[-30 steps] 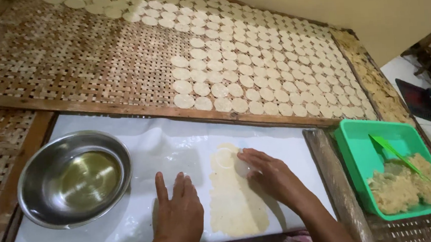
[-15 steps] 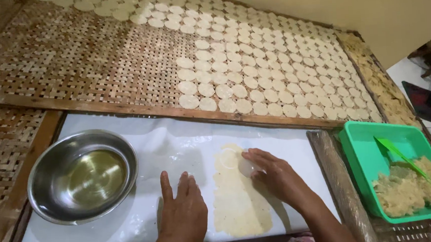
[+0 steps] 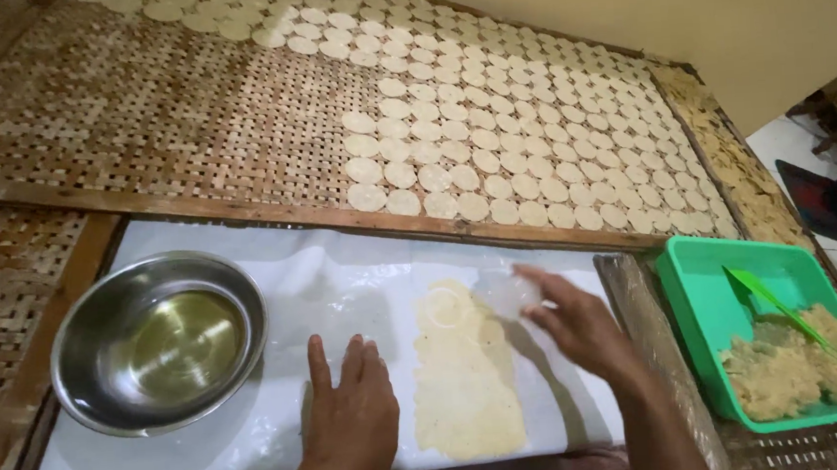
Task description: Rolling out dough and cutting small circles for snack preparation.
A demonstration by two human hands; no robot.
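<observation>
Step in hand, by the look: cutting rounds from flattened dough sheet [image 3: 467, 387] on white plastic [image 3: 344, 288]; left hand [image 3: 352, 418] flat, fingers spread, gripping nothing; right hand [image 3: 579, 327] blurred over clear round cutter [image 3: 507, 292], grip unclear; next press needs uncut dough.

A steel bowl [image 3: 159, 340], a green tub of dough [image 3: 775, 331] and pale discs [image 3: 489, 129] on woven mats [image 3: 140, 107].
</observation>
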